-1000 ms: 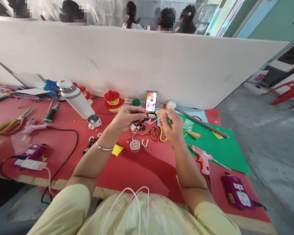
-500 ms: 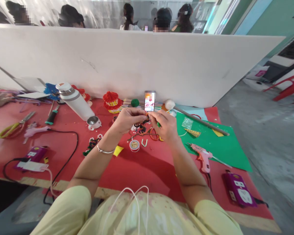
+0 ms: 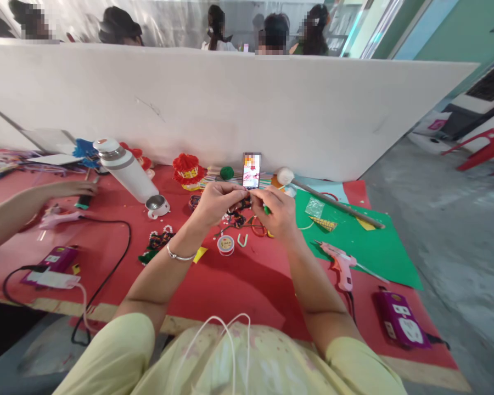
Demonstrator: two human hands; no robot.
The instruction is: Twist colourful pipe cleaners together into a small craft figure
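Near the middle of the red table, my left hand (image 3: pixel 216 202) has its thumb and forefinger pinched together at something too small to make out. Beside it, almost touching, my right hand (image 3: pixel 276 207) is closed too; a bit of green (image 3: pixel 267 209) shows by its fingers, and what it grips is unclear. Just behind both hands stands a lit phone (image 3: pixel 251 171). Dark braided cords (image 3: pixel 239 219) lie partly hidden beneath them. Closer to me are a small round tub (image 3: pixel 226 245) and a pale U-shaped piece (image 3: pixel 242 240).
A white bottle (image 3: pixel 127 173) and a metal cup (image 3: pixel 157 206) stand left. At the far left another person's hand (image 3: pixel 82 189) reaches over a green-black tool. To the right are a pink glue gun (image 3: pixel 341 263), a stick (image 3: pixel 341 205) and a purple power strip (image 3: pixel 401 319).
The other person's arm has come further in from the left, its hand now over the green-black tool. My hands have barely shifted.
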